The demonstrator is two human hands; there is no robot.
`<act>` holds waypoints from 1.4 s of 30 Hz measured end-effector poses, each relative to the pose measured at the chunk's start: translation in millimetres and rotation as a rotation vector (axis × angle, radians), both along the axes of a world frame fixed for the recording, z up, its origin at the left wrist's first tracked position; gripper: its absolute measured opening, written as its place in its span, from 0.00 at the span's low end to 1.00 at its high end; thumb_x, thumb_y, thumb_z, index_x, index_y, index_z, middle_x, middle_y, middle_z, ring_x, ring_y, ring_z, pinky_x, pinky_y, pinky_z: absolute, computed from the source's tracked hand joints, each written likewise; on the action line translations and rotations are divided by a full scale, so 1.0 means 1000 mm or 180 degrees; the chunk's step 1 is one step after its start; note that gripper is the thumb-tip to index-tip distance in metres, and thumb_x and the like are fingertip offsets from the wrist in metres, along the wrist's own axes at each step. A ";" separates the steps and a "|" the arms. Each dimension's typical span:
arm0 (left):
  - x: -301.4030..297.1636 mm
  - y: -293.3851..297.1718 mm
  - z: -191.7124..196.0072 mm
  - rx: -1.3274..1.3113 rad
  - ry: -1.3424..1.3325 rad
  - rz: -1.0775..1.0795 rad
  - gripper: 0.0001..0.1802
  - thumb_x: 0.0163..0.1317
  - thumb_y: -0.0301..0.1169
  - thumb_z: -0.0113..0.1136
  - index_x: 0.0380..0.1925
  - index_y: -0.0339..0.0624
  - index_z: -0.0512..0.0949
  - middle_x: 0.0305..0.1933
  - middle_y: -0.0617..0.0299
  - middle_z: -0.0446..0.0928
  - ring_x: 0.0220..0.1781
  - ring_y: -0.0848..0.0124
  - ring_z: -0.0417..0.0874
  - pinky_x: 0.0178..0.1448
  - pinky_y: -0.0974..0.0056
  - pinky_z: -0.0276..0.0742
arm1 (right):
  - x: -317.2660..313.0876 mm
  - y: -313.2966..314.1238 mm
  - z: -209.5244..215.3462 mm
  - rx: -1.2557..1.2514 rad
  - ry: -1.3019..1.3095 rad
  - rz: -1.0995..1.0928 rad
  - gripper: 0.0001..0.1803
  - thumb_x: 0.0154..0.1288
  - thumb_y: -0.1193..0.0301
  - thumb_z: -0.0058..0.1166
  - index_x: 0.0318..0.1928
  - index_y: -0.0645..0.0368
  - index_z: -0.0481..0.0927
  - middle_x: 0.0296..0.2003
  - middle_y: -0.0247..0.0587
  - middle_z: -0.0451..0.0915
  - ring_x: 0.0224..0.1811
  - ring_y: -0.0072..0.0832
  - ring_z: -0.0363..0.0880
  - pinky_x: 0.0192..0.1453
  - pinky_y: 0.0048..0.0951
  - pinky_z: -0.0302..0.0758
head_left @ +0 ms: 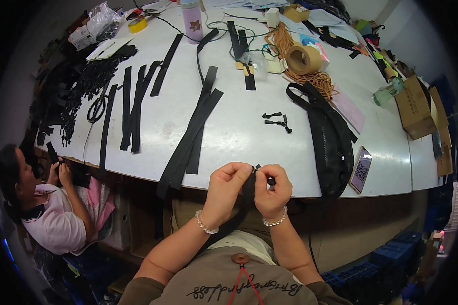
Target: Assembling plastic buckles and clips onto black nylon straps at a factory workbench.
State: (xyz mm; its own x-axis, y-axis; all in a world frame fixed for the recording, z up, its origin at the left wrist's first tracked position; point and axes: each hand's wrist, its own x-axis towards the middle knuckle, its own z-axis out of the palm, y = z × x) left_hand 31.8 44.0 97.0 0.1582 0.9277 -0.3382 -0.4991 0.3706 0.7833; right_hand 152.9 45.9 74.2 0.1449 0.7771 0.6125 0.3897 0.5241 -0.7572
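Note:
Just off the table's near edge, my left hand (227, 189) pinches the end of a black zipper tape (248, 195) between thumb and fingers. The tape hangs down toward my lap. Close against it, my right hand (274, 192) is closed at the same end, and a small black zipper pull (271, 182) shows among its fingers. The fingertips of both hands nearly meet and hide most of the tape's end. Beyond my hands lie several loose black zipper pulls (278, 122). Long black strips (194, 133) lie crossed on the table to the left.
A black bag (332, 147) and a phone (360, 170) lie at the right. Scissors (96, 109), more strips and a black heap (71, 96) cover the left. Farther back are a bottle (191, 23), tape roll (303, 59) and cords. A co-worker (56, 213) sits at left.

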 end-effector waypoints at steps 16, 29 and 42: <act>0.002 0.009 -0.019 -0.0400 -0.0648 0.0205 0.06 0.65 0.29 0.57 0.37 0.38 0.75 0.32 0.64 0.79 0.28 0.82 0.77 0.33 0.78 0.75 | 0.010 0.005 -0.019 0.1265 -0.1120 0.0473 0.05 0.61 0.77 0.54 0.36 0.60 0.73 0.23 0.38 0.74 0.19 0.33 0.69 0.22 0.30 0.65; -0.006 0.002 -0.029 0.0997 0.1203 -0.0010 0.07 0.60 0.26 0.61 0.36 0.35 0.75 0.31 0.69 0.77 0.32 0.85 0.74 0.32 0.78 0.68 | 0.040 0.015 0.011 -0.2283 0.3274 0.1665 0.23 0.68 0.77 0.37 0.63 0.68 0.61 0.43 0.42 0.72 0.39 0.22 0.71 0.50 0.26 0.71; -0.007 0.002 -0.022 0.0930 0.1044 -0.0123 0.06 0.61 0.25 0.61 0.36 0.36 0.76 0.32 0.68 0.78 0.32 0.85 0.76 0.32 0.79 0.68 | 0.026 0.005 0.004 -0.1649 0.1635 0.1121 0.11 0.69 0.80 0.43 0.51 0.68 0.68 0.41 0.48 0.80 0.39 0.24 0.80 0.47 0.23 0.77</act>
State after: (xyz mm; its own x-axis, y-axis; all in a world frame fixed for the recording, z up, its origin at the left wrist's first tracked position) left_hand 25.1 45.5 75.1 0.1227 0.9873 -0.1007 -0.1966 0.1236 0.9726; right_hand 179.3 50.8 78.4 0.0040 0.9963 0.0858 -0.1952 0.0849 -0.9771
